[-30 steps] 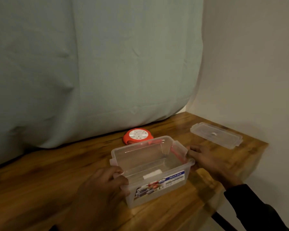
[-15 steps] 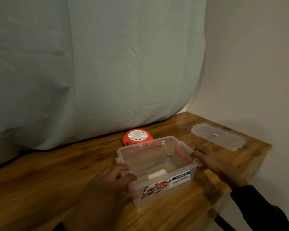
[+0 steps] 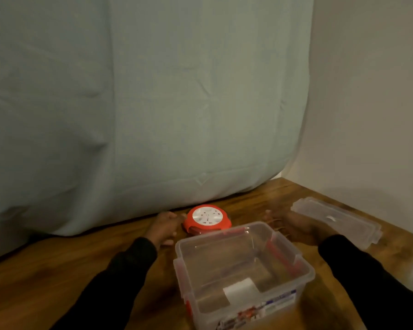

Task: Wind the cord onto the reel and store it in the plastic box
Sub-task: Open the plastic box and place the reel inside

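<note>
Behind the clear plastic box [image 3: 243, 267], both hands have left its rim: the left hand [image 3: 163, 228] spreads open just beside the round red-and-white cord reel [image 3: 206, 220] on the wooden tabletop [image 3: 57, 270]; the right hand [image 3: 298, 228] is blurred, its grip unreadable. Pickup looks imminent.

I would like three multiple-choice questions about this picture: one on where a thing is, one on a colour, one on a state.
1. Where does the reel lie?
A. inside the plastic box
B. on the table behind the plastic box
C. on the lid

2. What colour is the reel's rim?
A. red
B. blue
C. black

3. What is the state of the plastic box?
A. shut with its lid
B. lying on its side
C. open, lid off

Answers:
1 B, it sits on the table beyond the box, near the left hand.
2 A, red surrounds a white face.
3 C, the lid lies apart beyond the right hand.
</note>
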